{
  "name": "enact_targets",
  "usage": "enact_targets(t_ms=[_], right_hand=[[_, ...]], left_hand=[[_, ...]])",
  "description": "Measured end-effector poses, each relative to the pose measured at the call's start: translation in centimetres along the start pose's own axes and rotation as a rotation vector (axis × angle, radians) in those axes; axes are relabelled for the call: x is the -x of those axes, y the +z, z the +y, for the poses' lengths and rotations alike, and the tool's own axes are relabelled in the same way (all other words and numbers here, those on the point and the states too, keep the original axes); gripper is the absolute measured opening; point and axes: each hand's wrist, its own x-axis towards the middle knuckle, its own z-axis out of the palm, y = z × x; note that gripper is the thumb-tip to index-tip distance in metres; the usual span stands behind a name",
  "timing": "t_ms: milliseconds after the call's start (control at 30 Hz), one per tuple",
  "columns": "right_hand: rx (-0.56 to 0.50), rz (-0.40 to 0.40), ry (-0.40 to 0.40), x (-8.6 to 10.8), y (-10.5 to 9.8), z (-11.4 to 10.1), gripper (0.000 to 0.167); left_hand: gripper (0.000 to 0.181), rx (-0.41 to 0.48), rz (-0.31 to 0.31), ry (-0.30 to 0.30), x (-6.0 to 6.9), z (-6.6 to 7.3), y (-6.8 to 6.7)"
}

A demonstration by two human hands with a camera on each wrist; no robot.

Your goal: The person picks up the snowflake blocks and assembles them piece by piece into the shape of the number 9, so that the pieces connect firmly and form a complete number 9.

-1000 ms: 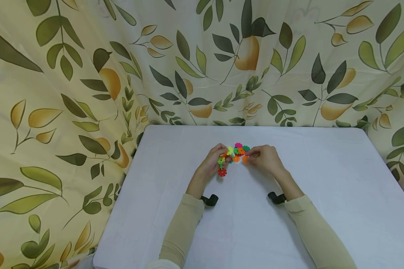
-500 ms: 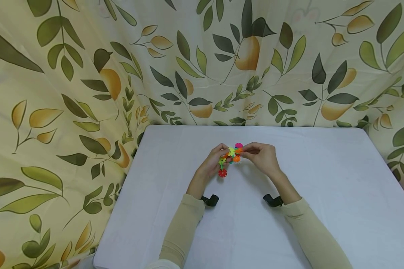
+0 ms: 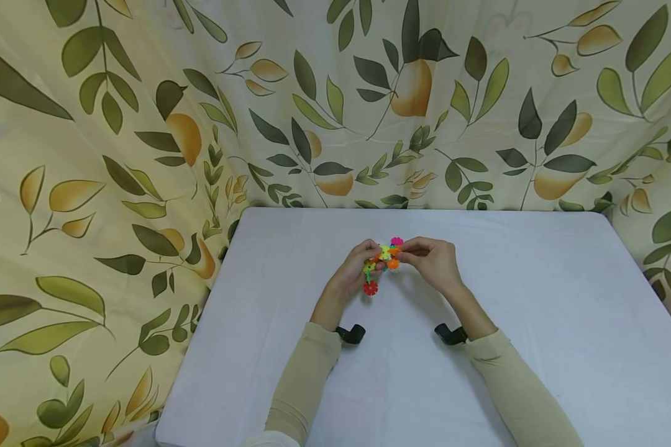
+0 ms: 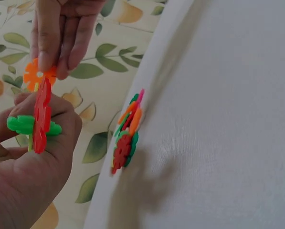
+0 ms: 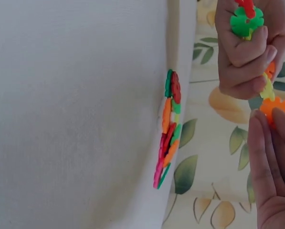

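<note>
My left hand grips a small chain of flower-shaped plastic interlocking discs in curled fingers. From it stick out a red disc, a green disc and a yellow disc. At the yellow disc's edge, my right hand pinches an orange disc between thumb and fingers. The orange and yellow discs meet edge to edge; whether they are slotted together I cannot tell. Part of the chain, including another orange piece, is hidden by the left fingers.
On the white table, beyond the hands, lies a cluster of several loose discs in red, green, orange and pink. A leaf-patterned curtain hangs behind the table's far edge. Each wrist wears a black camera.
My right hand has taken an orange disc from the loose pile and moved left with it to the yellow disc. The left hand has stayed nearly in place.
</note>
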Motion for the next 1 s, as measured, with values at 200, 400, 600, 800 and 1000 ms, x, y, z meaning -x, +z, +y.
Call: enact_targets(t_ms=[200, 400, 600, 800, 1000], right_hand=[[-0.011, 0.026, -0.007, 0.2, 0.4, -0.1, 0.011], [0.011, 0.037, -0.07, 0.3, 1.1, -0.4, 0.009], [0.004, 0.031, -0.042, 0.2, 1.2, 0.0, 0.01], [0.078, -0.036, 0.005, -0.2, 1.4, 0.8, 0.018], [0.256, -0.149, 0.129, -0.4, 2.0, 1.7, 0.02]], left_hand=[[0.021, 0.028, -0.024, 0.021, 0.2, -0.1, 0.0], [0.02, -0.019, -0.029, 0.036, 0.2, -0.2, -0.2], [0.02, -0.053, -0.017, 0.031, 0.1, -0.2, -0.3], [0.012, -0.027, 0.042, 0.003, 0.1, 0.2, -0.7], [0.034, -0.004, 0.053, 0.0, 0.2, 0.6, -1.4]])
